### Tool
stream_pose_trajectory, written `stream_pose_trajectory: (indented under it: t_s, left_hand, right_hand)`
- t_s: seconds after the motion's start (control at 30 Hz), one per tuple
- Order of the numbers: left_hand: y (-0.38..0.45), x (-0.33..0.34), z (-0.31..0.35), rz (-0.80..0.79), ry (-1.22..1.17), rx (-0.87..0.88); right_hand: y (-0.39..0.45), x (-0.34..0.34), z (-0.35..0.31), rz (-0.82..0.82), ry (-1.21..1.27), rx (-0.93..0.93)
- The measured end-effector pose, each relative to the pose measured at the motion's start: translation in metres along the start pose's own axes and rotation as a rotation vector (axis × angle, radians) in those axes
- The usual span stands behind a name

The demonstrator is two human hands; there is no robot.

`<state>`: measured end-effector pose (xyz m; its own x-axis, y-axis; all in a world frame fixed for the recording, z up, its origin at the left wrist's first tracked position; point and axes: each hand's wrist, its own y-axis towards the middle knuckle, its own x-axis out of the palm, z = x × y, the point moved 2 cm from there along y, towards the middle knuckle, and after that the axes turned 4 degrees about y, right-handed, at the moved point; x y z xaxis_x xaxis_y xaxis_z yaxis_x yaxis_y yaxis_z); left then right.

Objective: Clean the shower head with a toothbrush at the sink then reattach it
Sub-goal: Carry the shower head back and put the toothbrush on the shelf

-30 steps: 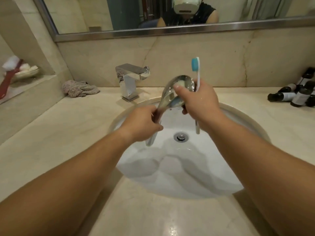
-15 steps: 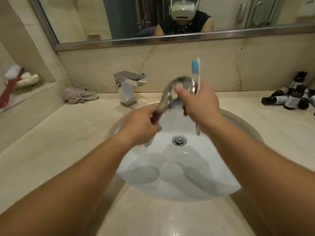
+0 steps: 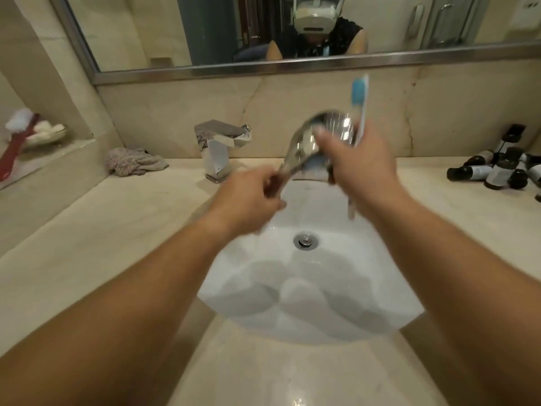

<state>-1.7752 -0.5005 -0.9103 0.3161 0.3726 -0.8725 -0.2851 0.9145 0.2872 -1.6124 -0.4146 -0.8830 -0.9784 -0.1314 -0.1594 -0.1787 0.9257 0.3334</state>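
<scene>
A chrome shower head [image 3: 328, 133] is held above the back of the white sink [image 3: 307, 288]. My left hand [image 3: 248, 197] grips its handle from below. My right hand [image 3: 360, 165] holds a white toothbrush [image 3: 360, 104] upright, blue bristle end up, and its thumb presses on the shower head's round face. The toothbrush's lower end sticks out under my right hand. Both hands are slightly blurred.
A chrome faucet [image 3: 222, 148] stands behind the sink at the left, with a crumpled grey cloth [image 3: 134, 162] beside it. Several small dark bottles [image 3: 497, 168] lie at the counter's right. A ledge at the far left carries a dish and a red item [image 3: 14, 150].
Both hands have lifted the shower head and toothbrush a little, away from the drain. The grips are the same.
</scene>
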Motion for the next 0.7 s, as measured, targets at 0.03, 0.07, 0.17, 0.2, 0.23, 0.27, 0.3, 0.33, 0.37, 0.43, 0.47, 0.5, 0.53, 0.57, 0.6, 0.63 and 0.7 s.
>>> stream_pose_trajectory:
  t_s: [0.03,0.07,0.17,0.2,0.23,0.27,0.3,0.33,0.37,0.43,0.47,0.5,0.53,0.57,0.6,0.63,0.7]
  left_hand:
    - [0.006,-0.016,0.009,0.043,-0.014,0.021]
    - [0.012,-0.033,0.019,0.087,-0.037,0.037]
    - [0.021,-0.061,0.037,0.156,-0.144,0.084]
    - [0.019,-0.061,0.039,0.166,-0.153,0.092]
    - [0.017,-0.057,0.038,0.172,-0.148,0.091]
    - [0.014,-0.050,0.036,0.170,-0.141,0.078]
    - [0.012,-0.043,0.032,0.156,-0.146,0.062]
    - [0.010,-0.037,0.029,0.138,-0.153,0.046]
    - [0.009,-0.033,0.025,0.126,-0.159,0.033]
    - [0.009,-0.031,0.023,0.123,-0.160,0.023]
    - [0.010,-0.032,0.023,0.123,-0.161,0.022]
    - [0.011,-0.033,0.023,0.124,-0.168,0.021]
    - [0.012,-0.033,0.023,0.123,-0.178,0.021]
    - [0.012,-0.034,0.024,0.124,-0.187,0.022]
    - [0.013,-0.033,0.024,0.126,-0.191,0.025]
    - [0.013,-0.032,0.023,0.128,-0.193,0.028]
    - [0.013,-0.030,0.021,0.129,-0.201,0.025]
  right_hand:
    - [0.006,-0.005,-0.017,-0.005,0.045,-0.041]
    - [0.012,-0.011,-0.035,-0.009,0.100,-0.082]
    - [0.016,-0.025,-0.074,0.029,0.192,-0.228]
    - [0.015,-0.025,-0.077,0.036,0.204,-0.259]
    - [0.014,-0.025,-0.075,0.037,0.208,-0.271]
    - [0.014,-0.023,-0.070,0.036,0.194,-0.257]
    - [0.014,-0.020,-0.063,0.036,0.176,-0.228]
    - [0.015,-0.017,-0.056,0.038,0.164,-0.204]
    - [0.015,-0.015,-0.052,0.039,0.157,-0.194]
    - [0.017,-0.013,-0.048,0.044,0.164,-0.187]
    - [0.019,-0.012,-0.048,0.047,0.168,-0.189]
    - [0.021,-0.012,-0.049,0.046,0.168,-0.195]
    - [0.023,-0.013,-0.051,0.044,0.164,-0.201]
    - [0.025,-0.013,-0.052,0.040,0.157,-0.204]
    - [0.026,-0.012,-0.053,0.040,0.149,-0.212]
    - [0.027,-0.012,-0.053,0.042,0.138,-0.219]
    - [0.028,-0.010,-0.053,0.041,0.114,-0.219]
